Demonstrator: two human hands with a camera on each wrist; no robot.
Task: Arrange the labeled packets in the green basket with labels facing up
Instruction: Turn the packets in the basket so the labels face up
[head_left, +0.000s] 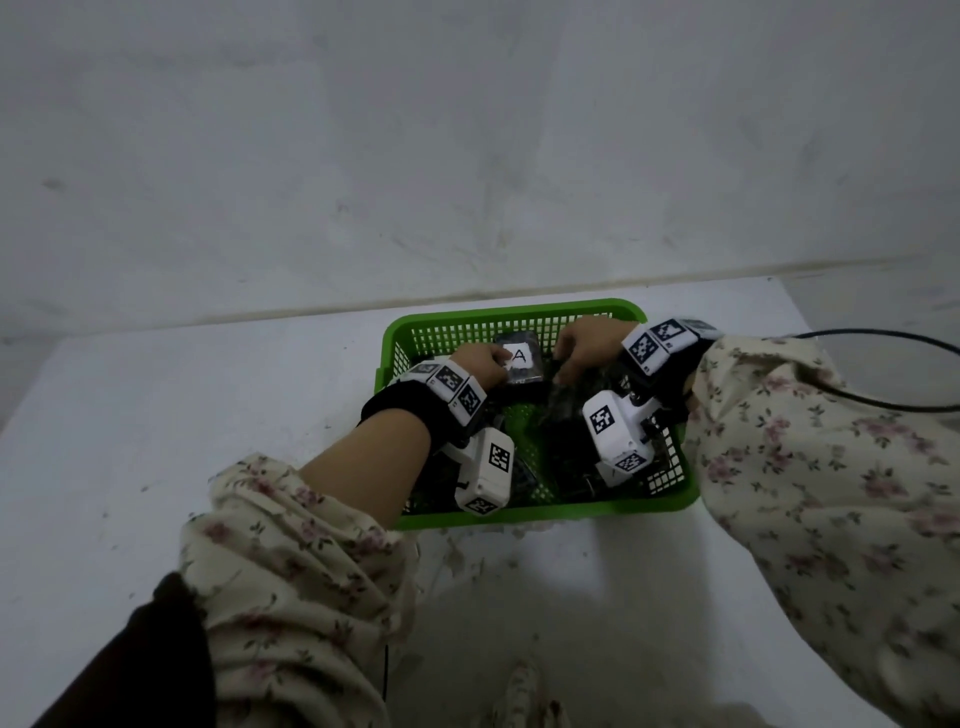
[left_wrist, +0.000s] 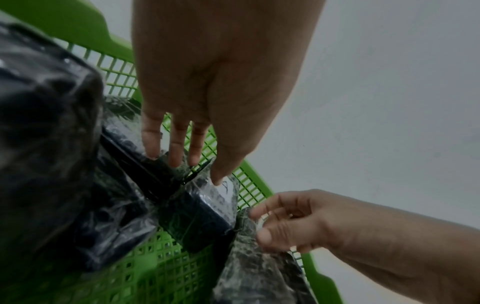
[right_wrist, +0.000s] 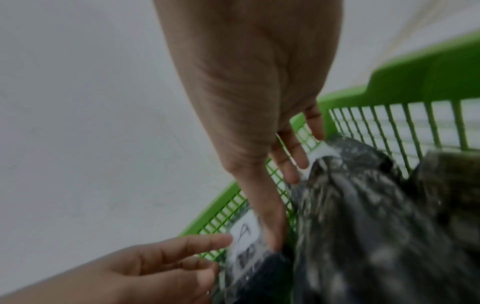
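The left hand reaches into the green basket on the white table, its fingers straight, fingertips touching the left edge of the packet marked A. That packet lies label up near the basket's far wall, between both hands. The right hand, fingers bent, pinches the crinkled wrap of a dark packet just beside it.

The basket is showing bright green. The packets are looking black and glossy, 1 wearing a white label. The sleeves are showing cream with pink flowers. The counter is looking white.
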